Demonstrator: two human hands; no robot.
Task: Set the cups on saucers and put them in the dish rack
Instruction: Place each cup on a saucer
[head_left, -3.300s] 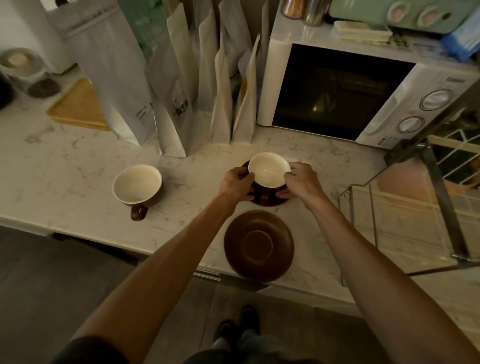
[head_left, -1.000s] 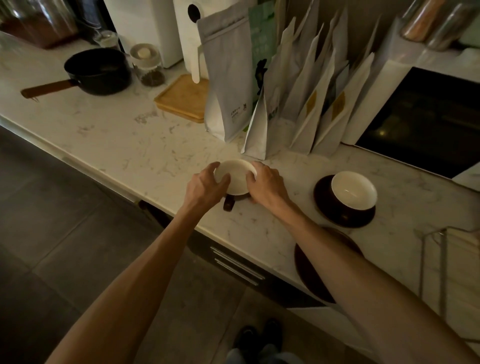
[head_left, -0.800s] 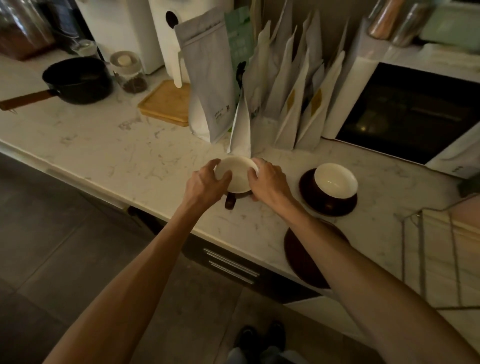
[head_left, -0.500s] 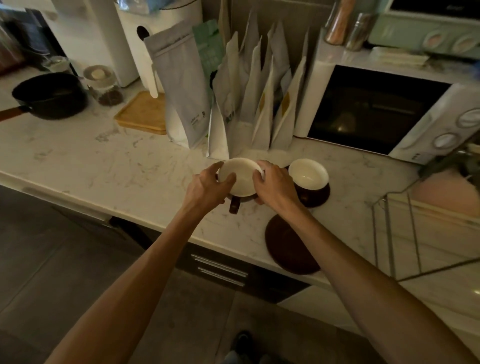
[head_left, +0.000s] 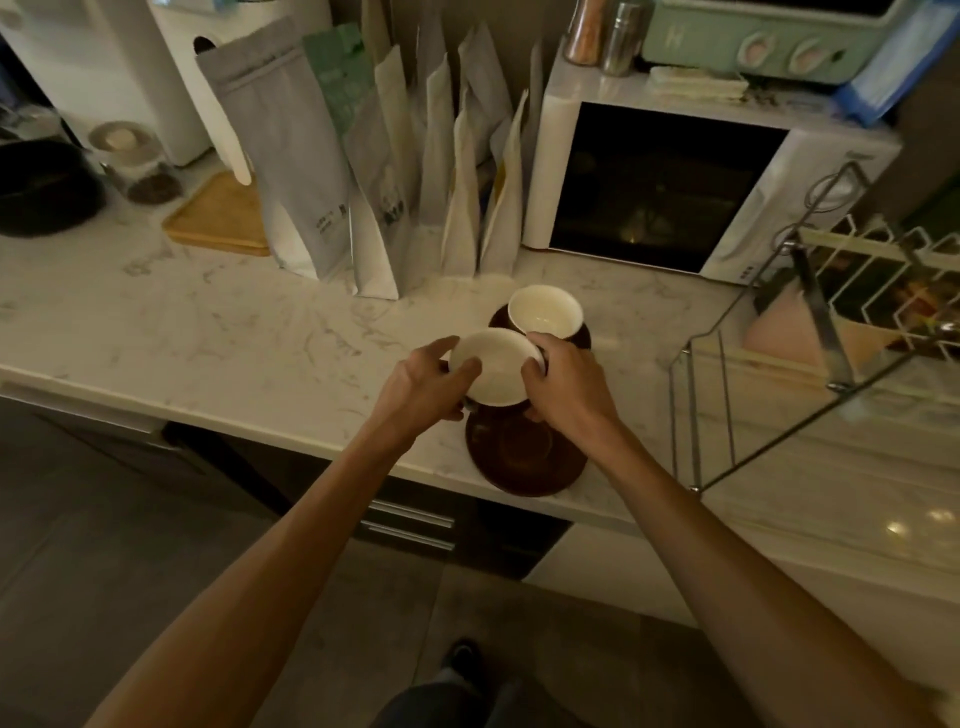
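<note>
I hold a brown cup with a cream inside (head_left: 496, 371) between both hands, lifted just above the far edge of an empty brown saucer (head_left: 524, 457) at the counter's front edge. My left hand (head_left: 426, 387) grips its left rim and my right hand (head_left: 569, 387) its right side. Just behind, a second cup (head_left: 544, 313) sits on its own brown saucer (head_left: 584, 338). The wire dish rack (head_left: 727, 415) stands on the counter to the right.
Upright paper bags (head_left: 384, 171) line the back of the marble counter (head_left: 218, 332), beside a white microwave (head_left: 670, 182). A wooden board (head_left: 218, 218), a jar (head_left: 137, 166) and a black pan (head_left: 41, 187) are at the far left.
Both hands took the second cup from the left of the counter and carried it right, over the empty saucer. The first cup stays on its saucer.
</note>
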